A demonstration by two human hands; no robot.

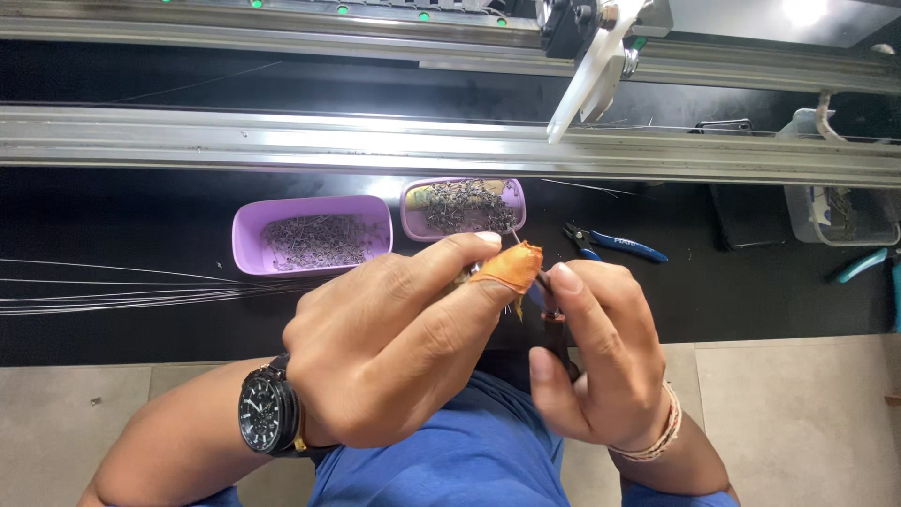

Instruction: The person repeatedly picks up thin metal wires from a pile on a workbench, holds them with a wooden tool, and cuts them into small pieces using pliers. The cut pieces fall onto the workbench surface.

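Head view is showing the left hand [394, 352] pinching a tiny metal piece [514, 302], thumb wrapped in orange tape [511, 268], while the right hand [596, 361] is closing on small pliers [549, 310] at mid-frame; two purple trays [246, 235] of small parts, both well filled, are sitting above on the black tabletop [141, 235], suggesting much is left.

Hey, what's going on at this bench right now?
A person is working with both hands close together over a black worktop. The left hand, its thumb wrapped in orange tape, pinches something tiny, while the right hand holds a small tool against it. Behind sit two purple trays of small dark metal pieces and blue-handled pliers; thin wires lie to the left.
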